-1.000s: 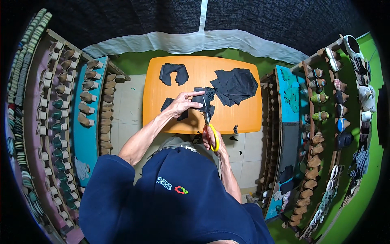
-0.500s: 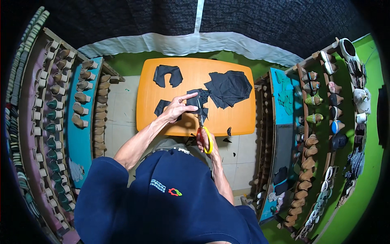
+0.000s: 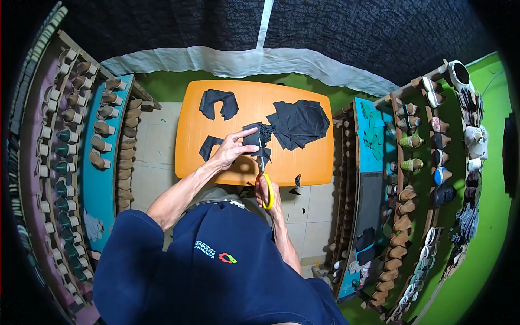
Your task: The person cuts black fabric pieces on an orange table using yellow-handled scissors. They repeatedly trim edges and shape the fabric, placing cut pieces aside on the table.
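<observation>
The right hand [image 3: 265, 189] is clenched through the yellow loops of a pair of scissors [image 3: 264, 176], with the blades pointing away from the body into a piece of black fabric [image 3: 259, 140]. The left hand [image 3: 232, 149] grasps that same piece at its left edge, fingers spread, the index finger stretched out toward the blades, and lifts it slightly off the orange surface [image 3: 254, 108].

Further out on the surface lie more dark cut pieces: a notched shape [image 3: 218, 103] near the far left corner, a curved strip [image 3: 208, 146] just left of the left hand, and a larger pile of black sheets [image 3: 300, 122] to the right, close to the piece being cut. A small black scrap [image 3: 297, 180] hangs at the near edge. Racks of shoe lasts [image 3: 103, 130] flank the surface on the left, and shelves of shoes and lasts [image 3: 411, 162] stand on the right.

The main risk, as I judge it, is the left index finger lying so close to the blade line; if the fabric slips or the cut runs fast, the finger could be nicked. The held piece is limp and only pinched on one side, so it may fold and the cut wander off its line. The neighbouring pile could also get caught by the blade tips.
</observation>
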The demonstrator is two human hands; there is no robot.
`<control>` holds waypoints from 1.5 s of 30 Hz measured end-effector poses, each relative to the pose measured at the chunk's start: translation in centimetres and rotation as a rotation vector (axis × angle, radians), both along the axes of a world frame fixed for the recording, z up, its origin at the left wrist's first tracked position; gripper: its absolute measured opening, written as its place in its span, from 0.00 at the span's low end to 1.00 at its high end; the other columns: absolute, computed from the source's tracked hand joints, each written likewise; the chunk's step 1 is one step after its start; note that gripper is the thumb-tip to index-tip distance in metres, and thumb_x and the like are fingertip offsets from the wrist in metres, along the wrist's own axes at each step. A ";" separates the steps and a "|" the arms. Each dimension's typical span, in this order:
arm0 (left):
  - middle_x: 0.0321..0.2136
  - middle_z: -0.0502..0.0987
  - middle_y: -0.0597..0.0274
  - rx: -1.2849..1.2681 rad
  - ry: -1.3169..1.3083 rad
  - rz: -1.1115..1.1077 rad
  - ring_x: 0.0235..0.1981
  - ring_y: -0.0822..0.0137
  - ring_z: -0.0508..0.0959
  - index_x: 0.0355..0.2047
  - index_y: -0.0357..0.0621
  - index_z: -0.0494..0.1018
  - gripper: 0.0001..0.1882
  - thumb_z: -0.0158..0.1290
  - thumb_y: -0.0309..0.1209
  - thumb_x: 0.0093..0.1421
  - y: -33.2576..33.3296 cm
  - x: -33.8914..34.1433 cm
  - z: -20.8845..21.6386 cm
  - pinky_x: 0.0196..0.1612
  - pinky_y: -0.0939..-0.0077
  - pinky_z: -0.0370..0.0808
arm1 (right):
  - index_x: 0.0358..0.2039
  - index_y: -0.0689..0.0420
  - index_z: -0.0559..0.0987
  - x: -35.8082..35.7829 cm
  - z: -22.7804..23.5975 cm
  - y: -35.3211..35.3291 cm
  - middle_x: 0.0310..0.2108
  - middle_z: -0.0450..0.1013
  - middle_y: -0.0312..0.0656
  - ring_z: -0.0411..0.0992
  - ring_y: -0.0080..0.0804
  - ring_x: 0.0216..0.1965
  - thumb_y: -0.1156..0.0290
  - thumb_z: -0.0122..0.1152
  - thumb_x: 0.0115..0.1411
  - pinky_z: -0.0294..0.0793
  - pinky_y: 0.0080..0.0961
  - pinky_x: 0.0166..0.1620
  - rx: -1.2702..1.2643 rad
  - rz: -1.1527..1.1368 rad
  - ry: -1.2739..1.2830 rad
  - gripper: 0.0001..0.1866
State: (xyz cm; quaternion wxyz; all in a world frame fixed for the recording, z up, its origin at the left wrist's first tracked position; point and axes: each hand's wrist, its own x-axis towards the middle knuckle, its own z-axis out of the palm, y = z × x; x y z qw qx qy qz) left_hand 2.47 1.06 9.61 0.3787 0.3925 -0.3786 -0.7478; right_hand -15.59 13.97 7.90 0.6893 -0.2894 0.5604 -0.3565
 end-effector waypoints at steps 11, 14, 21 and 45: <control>0.45 0.80 0.60 0.014 -0.008 -0.025 0.40 0.76 0.79 0.62 0.40 0.70 0.32 0.63 0.21 0.56 -0.8 0.7 -1.0 0.48 0.83 0.76 | 0.27 0.57 0.70 0.1 -0.9 0.0 0.13 0.59 0.33 0.58 0.21 0.12 0.39 0.47 0.68 0.60 0.21 0.15 -0.008 0.056 0.018 0.30; 0.43 0.81 0.60 0.012 0.019 -0.024 0.39 0.76 0.80 0.62 0.40 0.69 0.33 0.63 0.20 0.55 -0.5 0.3 -1.2 0.48 0.83 0.76 | 0.28 0.57 0.71 0.2 -1.0 -0.5 0.13 0.59 0.32 0.59 0.20 0.12 0.41 0.51 0.67 0.62 0.21 0.15 0.029 0.024 -0.049 0.29; 0.43 0.81 0.61 0.033 0.009 -0.013 0.40 0.76 0.80 0.63 0.40 0.68 0.35 0.64 0.19 0.54 -0.2 0.3 -1.0 0.49 0.82 0.76 | 0.27 0.55 0.70 0.0 -1.4 -0.6 0.13 0.59 0.31 0.58 0.20 0.11 0.39 0.51 0.66 0.61 0.21 0.15 0.037 0.036 0.006 0.29; 0.34 0.83 0.65 0.020 0.054 0.083 0.32 0.81 0.80 0.62 0.39 0.69 0.30 0.62 0.21 0.58 0.1 -0.2 -3.4 0.42 0.88 0.75 | 0.29 0.58 0.74 1.3 -1.5 -0.1 0.12 0.62 0.31 0.61 0.19 0.11 0.42 0.54 0.67 0.64 0.21 0.16 -0.034 -0.002 0.079 0.29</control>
